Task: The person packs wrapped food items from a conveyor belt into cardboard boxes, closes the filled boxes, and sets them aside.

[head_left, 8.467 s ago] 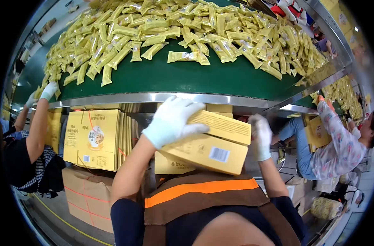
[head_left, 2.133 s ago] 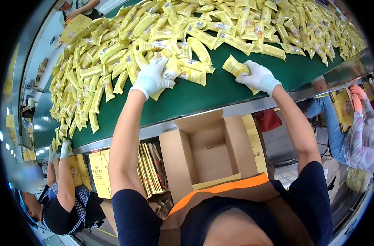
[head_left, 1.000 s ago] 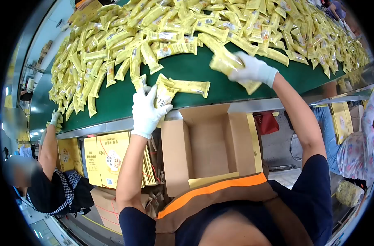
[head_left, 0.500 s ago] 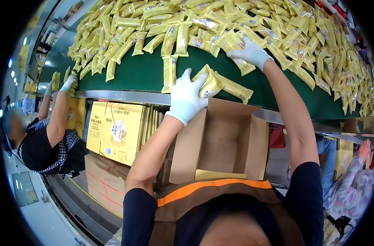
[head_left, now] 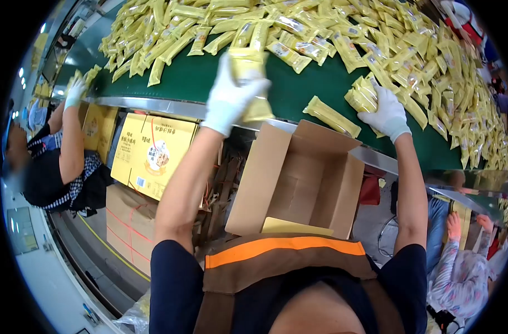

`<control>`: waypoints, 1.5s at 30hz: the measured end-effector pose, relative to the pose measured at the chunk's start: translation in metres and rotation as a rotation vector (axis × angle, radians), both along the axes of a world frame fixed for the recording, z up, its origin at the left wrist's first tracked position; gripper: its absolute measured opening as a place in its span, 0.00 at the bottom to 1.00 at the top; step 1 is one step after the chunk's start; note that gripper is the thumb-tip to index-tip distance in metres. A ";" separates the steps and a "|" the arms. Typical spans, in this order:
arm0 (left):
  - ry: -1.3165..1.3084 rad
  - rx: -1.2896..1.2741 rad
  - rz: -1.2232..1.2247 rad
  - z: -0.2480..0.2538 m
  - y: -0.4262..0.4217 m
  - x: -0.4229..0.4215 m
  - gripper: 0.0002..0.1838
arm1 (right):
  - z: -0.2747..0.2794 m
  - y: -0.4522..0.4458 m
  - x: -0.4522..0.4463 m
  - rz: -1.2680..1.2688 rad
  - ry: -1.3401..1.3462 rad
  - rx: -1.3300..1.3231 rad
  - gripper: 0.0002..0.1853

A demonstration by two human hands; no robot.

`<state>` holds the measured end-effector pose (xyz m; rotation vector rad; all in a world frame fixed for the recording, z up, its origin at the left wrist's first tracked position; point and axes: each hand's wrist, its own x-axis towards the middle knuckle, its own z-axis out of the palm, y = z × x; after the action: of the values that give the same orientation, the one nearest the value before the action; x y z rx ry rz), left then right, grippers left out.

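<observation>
My left hand (head_left: 231,96), in a white glove, is closed round yellow packets (head_left: 249,69), blurred by motion, above the near metal edge of the green belt (head_left: 190,75). Farther right, my right hand (head_left: 384,110) is wrapped round several yellow packets (head_left: 362,96) over the belt. Between the two hands a single yellow packet (head_left: 332,116) lies on the belt. An open cardboard box (head_left: 258,181) stands tilted against my apron, below the belt's edge; its visible inside holds nothing. A large heap of yellow packets (head_left: 298,25) covers the belt's far side.
Flat yellow cartons (head_left: 148,153) stand at the left, over a strapped brown box (head_left: 126,222). A co-worker (head_left: 59,161) at the far left holds packets over the belt. Another person (head_left: 460,273) sits at the right. A red bag (head_left: 369,190) is right of the open box.
My left hand has lifted packets off the belt and moved left and up. My right hand has come down and right, closed round packets. The open box has tilted slightly.
</observation>
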<state>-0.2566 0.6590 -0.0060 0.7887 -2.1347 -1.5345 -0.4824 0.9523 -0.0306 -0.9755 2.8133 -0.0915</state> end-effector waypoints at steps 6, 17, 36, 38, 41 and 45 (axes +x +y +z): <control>-0.137 0.068 -0.084 -0.046 -0.039 -0.020 0.63 | 0.003 0.001 -0.002 0.004 -0.011 -0.006 0.51; -0.394 -1.022 -0.439 -0.025 0.028 -0.030 0.57 | 0.009 0.044 0.006 -0.037 -0.054 -0.043 0.54; 0.212 0.751 -0.185 0.031 -0.013 -0.023 0.43 | 0.073 0.079 0.023 0.155 -0.584 -0.811 0.50; 0.452 0.967 -0.162 0.038 -0.006 -0.007 0.39 | 0.125 0.064 0.074 0.582 -0.276 -0.527 0.45; 0.556 1.136 -0.258 0.049 0.020 0.002 0.43 | 0.136 0.027 0.145 0.821 -0.186 -0.010 0.43; 0.575 1.243 -0.184 0.063 0.062 0.009 0.41 | 0.082 -0.017 0.172 0.720 -0.649 0.165 0.51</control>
<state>-0.2479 0.7207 0.0566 0.3459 -0.7060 -2.7375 -0.3103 0.9358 0.0510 -1.5096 1.7548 -0.0657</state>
